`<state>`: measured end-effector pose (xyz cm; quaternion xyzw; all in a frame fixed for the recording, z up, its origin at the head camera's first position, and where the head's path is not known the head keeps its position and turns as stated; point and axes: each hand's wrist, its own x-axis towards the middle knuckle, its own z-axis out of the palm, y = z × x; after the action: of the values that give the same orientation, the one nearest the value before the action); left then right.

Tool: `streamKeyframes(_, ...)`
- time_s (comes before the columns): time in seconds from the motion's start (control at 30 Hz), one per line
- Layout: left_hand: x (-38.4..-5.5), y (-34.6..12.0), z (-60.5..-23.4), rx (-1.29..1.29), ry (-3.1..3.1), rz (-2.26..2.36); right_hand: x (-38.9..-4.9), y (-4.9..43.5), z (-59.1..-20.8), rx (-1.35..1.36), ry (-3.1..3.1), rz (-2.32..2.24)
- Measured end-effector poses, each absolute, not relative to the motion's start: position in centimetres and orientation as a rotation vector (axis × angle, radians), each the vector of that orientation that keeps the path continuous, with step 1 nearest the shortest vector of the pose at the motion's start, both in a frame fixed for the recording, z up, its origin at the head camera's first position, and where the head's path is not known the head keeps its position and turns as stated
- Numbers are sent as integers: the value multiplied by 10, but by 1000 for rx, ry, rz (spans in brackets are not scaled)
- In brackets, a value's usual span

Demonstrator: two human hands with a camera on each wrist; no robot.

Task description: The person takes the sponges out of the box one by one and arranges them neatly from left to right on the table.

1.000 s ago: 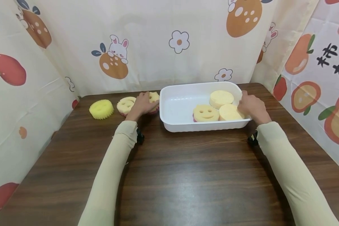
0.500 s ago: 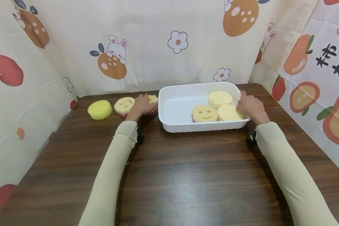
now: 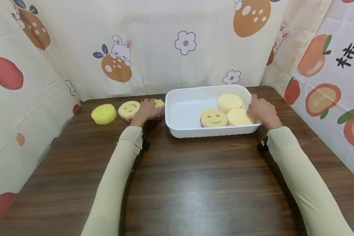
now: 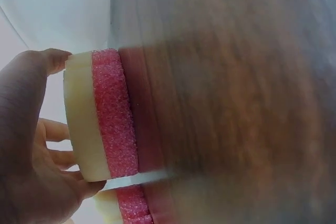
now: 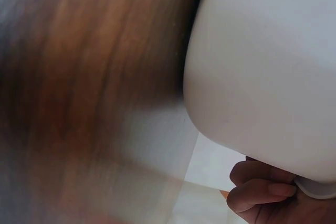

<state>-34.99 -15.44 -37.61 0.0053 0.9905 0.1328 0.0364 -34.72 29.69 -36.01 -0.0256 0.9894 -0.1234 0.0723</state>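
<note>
My left hand (image 3: pixel 147 109) holds a round sponge (image 4: pixel 100 116), pale yellow above and pink below, just left of the white tray (image 3: pixel 209 131). In the left wrist view the thumb is at one edge of this sponge and the fingers wrap the other side. My right hand (image 3: pixel 263 110) grips the tray's right end, with curled fingers (image 5: pixel 260 192) at the rim in the right wrist view. Inside the tray are a smiley-face sponge (image 3: pixel 214 118) and two plain pale-yellow round ones, one behind (image 3: pixel 230 102) and one near the right hand (image 3: pixel 240 117).
Left of my left hand lies another smiley sponge (image 3: pixel 129 109) with a pink underside. Farther left is a bright yellow scalloped sponge (image 3: pixel 104 114). All stand along the back of the dark wooden table (image 3: pixel 200 183), before a printed curtain (image 3: pixel 156 49).
My left hand has come down slightly with the sponge. The right hand and the tray stay where they were.
</note>
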Motion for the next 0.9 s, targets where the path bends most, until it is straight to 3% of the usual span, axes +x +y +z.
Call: streamKeyframes(0.9, -345, -160, -363, 24, 3064, 434, -352, 296, -358, -87, 2954, -355)
